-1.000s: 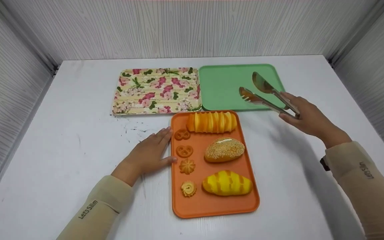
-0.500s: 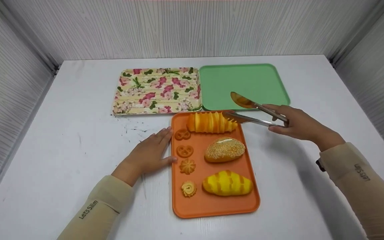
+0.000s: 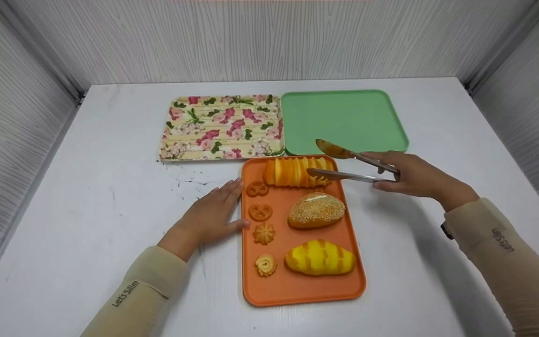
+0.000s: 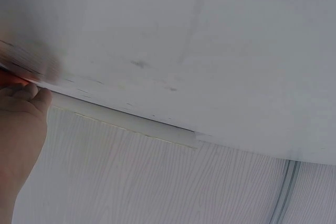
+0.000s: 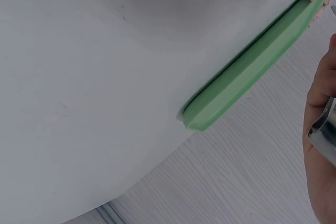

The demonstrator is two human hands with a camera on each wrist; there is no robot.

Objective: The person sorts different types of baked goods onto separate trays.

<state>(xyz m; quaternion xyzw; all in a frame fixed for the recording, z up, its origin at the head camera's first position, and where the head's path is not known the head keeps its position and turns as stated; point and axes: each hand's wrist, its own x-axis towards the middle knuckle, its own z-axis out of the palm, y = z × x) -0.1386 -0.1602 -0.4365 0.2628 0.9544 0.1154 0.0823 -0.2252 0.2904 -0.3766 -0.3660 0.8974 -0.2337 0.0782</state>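
My right hand (image 3: pixel 417 175) grips metal tongs (image 3: pixel 367 164), their arms spread apart. One tip overlaps the ridged orange-and-yellow bread loaf (image 3: pixel 293 172) in the head view; the other hangs just behind it. The loaf lies at the far end of an orange tray (image 3: pixel 304 292). My left hand (image 3: pixel 206 217) rests at the tray's left edge, fingers straight, thumb on the rim. On the same tray sit a sesame bun (image 3: pixel 316 210), a yellow striped bread (image 3: pixel 320 258), two pretzels (image 3: pixel 260 213), a flower-shaped cookie (image 3: pixel 264 233) and a swirl cookie (image 3: pixel 265 265).
Behind the orange tray, a floral tray (image 3: pixel 222 133) and a green tray (image 3: pixel 344 121) lie side by side on the white table (image 3: pixel 87 210). Pale wood-grain panels (image 3: pixel 269 42) enclose the back and both sides.
My right hand has brought the tongs from over the green tray toward the near left, to the ridged loaf. The left hand and the breads stay where they were.
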